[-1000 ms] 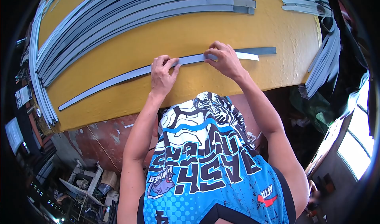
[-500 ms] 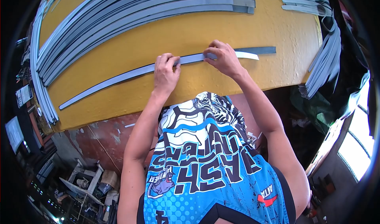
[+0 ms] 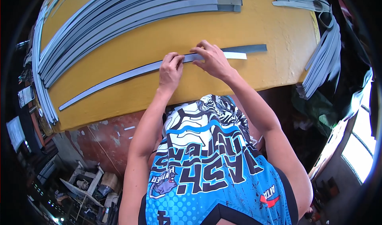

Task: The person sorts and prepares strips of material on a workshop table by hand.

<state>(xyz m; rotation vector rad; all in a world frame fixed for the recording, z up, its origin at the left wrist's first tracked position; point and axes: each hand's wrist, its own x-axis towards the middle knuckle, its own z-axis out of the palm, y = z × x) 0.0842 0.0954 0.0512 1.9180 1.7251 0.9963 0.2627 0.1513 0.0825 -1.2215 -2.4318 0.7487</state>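
In the head view, the left hand (image 3: 171, 70) pinches a long, narrow, pale strip (image 3: 119, 77) lying over a dark grey strip (image 3: 248, 48) on the yellow worktop (image 3: 159, 34). Just beside it, the right hand (image 3: 213, 60) has thumb and fingers parted at the pale strip; whether they grip it, I cannot tell. The two strips' right ends diverge. Beyond them lie grey layered strips (image 3: 135, 18); a grey strip bundle (image 3: 324, 52) hangs over the right edge.

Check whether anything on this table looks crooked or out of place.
Past the right hand, the white strip and gray strip splay apart instead of lining up. Also, a bundle of strips droops untidily over the table edge.
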